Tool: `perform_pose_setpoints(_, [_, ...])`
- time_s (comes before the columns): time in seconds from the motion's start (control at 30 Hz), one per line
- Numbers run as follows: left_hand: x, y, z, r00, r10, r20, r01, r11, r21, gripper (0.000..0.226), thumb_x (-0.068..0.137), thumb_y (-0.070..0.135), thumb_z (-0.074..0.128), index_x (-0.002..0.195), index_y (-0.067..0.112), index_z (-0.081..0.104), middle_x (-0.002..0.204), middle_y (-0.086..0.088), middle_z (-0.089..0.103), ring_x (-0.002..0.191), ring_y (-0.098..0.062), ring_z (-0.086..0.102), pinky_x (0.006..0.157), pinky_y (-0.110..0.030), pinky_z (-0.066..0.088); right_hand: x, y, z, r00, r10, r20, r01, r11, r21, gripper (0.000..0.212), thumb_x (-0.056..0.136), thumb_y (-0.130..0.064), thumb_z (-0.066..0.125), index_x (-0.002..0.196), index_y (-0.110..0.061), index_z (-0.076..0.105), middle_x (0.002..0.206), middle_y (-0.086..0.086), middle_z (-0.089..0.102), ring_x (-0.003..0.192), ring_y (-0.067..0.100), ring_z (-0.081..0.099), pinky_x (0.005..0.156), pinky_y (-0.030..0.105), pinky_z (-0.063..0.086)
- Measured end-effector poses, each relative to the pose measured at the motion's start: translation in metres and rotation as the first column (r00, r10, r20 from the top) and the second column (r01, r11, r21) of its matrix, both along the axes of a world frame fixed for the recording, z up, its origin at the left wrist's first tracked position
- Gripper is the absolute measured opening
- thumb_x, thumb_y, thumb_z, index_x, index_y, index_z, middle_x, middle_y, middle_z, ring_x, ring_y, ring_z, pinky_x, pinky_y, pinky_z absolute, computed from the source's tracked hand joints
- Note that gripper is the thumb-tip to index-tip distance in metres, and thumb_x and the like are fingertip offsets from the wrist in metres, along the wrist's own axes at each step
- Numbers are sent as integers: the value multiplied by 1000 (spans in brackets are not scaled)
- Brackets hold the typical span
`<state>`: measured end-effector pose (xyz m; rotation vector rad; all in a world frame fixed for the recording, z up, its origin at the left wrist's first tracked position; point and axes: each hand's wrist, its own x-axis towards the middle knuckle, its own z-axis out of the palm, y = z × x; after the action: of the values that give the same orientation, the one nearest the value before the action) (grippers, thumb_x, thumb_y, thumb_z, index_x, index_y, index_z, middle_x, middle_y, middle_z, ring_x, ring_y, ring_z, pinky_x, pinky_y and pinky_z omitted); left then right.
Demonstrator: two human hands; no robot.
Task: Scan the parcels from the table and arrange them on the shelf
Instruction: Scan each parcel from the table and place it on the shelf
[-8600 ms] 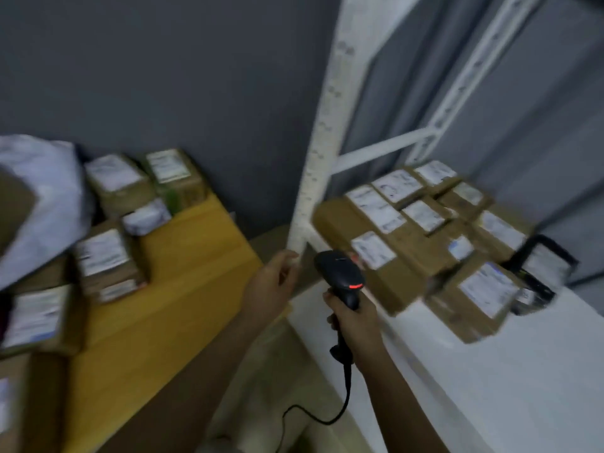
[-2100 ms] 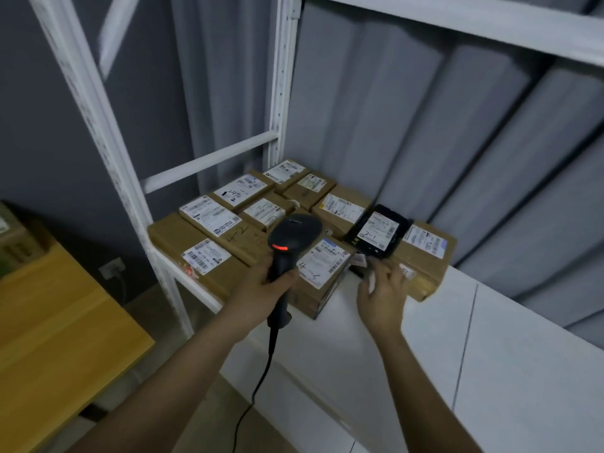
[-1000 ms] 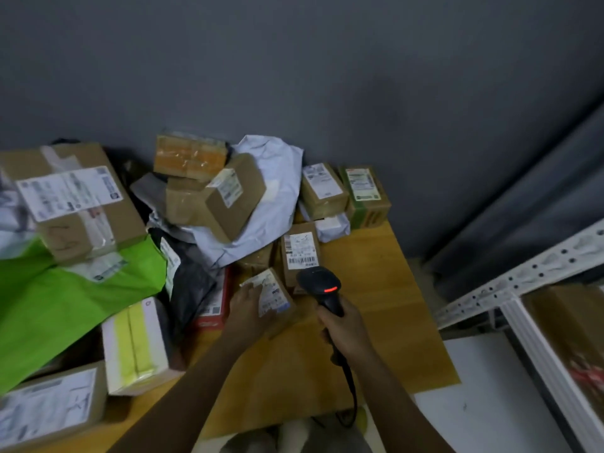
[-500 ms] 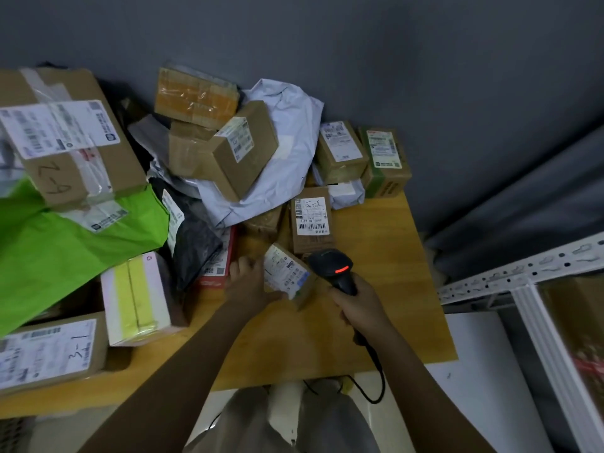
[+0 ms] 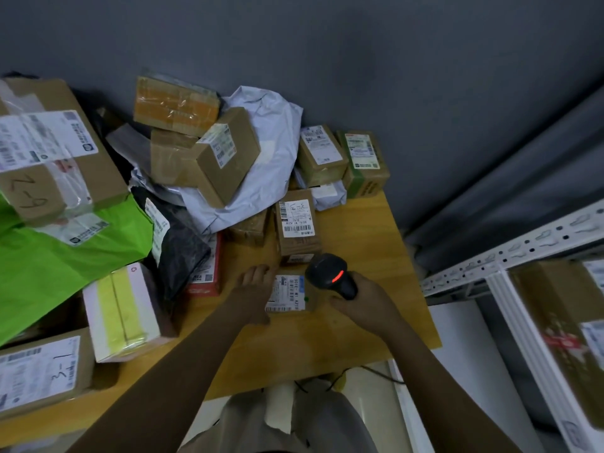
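- One small brown parcel (image 5: 289, 294) lies flat on the wooden table (image 5: 356, 325), near the front edge, between both hands.
- Parcel look: cardboard, top nearly covered by a white label w/ barcodes, black print, a blue strip at the far end and a green dot near the right edge. Print too small to read fully.
- Left hand (image 5: 253, 295) rests on the parcel's left side, fingers fairly straight along its edge, thumb by the near corner; not curled round it.
- Right hand (image 5: 362, 304) is wrapped round the handle of a black scanner (image 5: 331, 277); red light glows on its head, which sits just over the parcel's far right corner.
- Scanner cable (image 5: 376, 374) trails off the table's front edge.
- Just behind the parcel: another brown box (image 5: 295, 223) w/ white barcode label and handwriting.
- Further back & left: heap of parcels, incl. grey poly mailer (image 5: 261, 171), black bag (image 5: 178, 243), green bag (image 5: 65, 256), white-and-yellow box (image 5: 122, 313), large box marked "2-9" (image 5: 49, 148), box marked "3-1" (image 5: 39, 371).
- White shelf (image 5: 519, 308) stands to the right, w/ brown boxes (image 5: 555, 322) on it.
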<state>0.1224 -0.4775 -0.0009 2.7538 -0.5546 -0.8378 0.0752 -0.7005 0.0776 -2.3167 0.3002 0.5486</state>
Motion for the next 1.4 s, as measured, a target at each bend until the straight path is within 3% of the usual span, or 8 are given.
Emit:
perform_pose_setpoints(0.17, [-2,10,-11,997,42,61,-31,986,-162,95,75,31,75,149,19,17,152,-8,20,139,-26,18,108,-41,32,11,-5,22,928,336,-158,-365,904,-221,48,78,-41,76,117,-18,57,104,-1,64,82,13,55,67,28,45])
perform_pose_setpoints(0.3, [2,10,-11,997,47,58,-39,990,-138,94,75,34,74,149,25,18,149,-7,23,136,-27,22,106,-44,33,18,-1,38,849,467,-247,-527,785,-327,46,74,-47,78,104,-18,58,96,1,63,83,19,59,67,31,46])
perform_pose_setpoints(0.53, [5,9,-12,996,52,71,-44,993,-109,91,75,43,73,148,27,20,147,-8,28,135,-28,28,107,-45,32,19,-5,54,835,496,-237,-546,695,-468,36,76,-51,74,69,-30,45,72,-6,55,71,17,57,61,29,45])
perform_pose_setpoints(0.93, [6,10,-9,998,13,60,-8,997,-81,95,74,36,74,149,25,17,145,-9,28,134,-28,28,104,-44,38,18,-9,48,879,443,-177,-476,779,-408,31,75,-47,76,72,-28,50,72,-5,57,71,17,59,61,30,45])
perform_pose_setpoints(1.03, [6,5,-3,1000,21,9,-20,997,-79,99,73,44,74,149,24,14,144,-8,28,133,-28,28,103,-41,39,12,-21,46,951,305,-60,-309,909,-278,29,76,-40,78,80,-19,58,72,-3,58,70,16,57,60,31,43])
perform_pose_setpoints(1.17, [1,-16,15,998,23,-53,-30,988,-151,106,66,57,75,148,27,14,143,-4,31,133,-26,29,102,-41,37,-14,-39,31,968,-214,132,208,976,62,26,83,-23,75,80,-6,55,65,3,47,57,16,47,54,23,39])
perform_pose_setpoints(1.27, [-3,-44,34,998,25,-65,-43,958,-283,110,63,62,76,147,29,13,151,-1,23,138,-25,25,105,-45,37,-45,-54,21,777,-622,101,551,748,370,30,86,-18,73,95,5,57,68,13,45,52,20,45,52,31,43])
perform_pose_setpoints(1.4, [-17,-103,66,999,-43,4,41,925,-378,104,64,64,75,145,26,22,142,-3,31,134,-24,29,98,-37,37,-95,-79,25,452,-892,22,741,389,548,22,85,-18,73,85,-4,56,68,13,50,48,20,46,51,32,41])
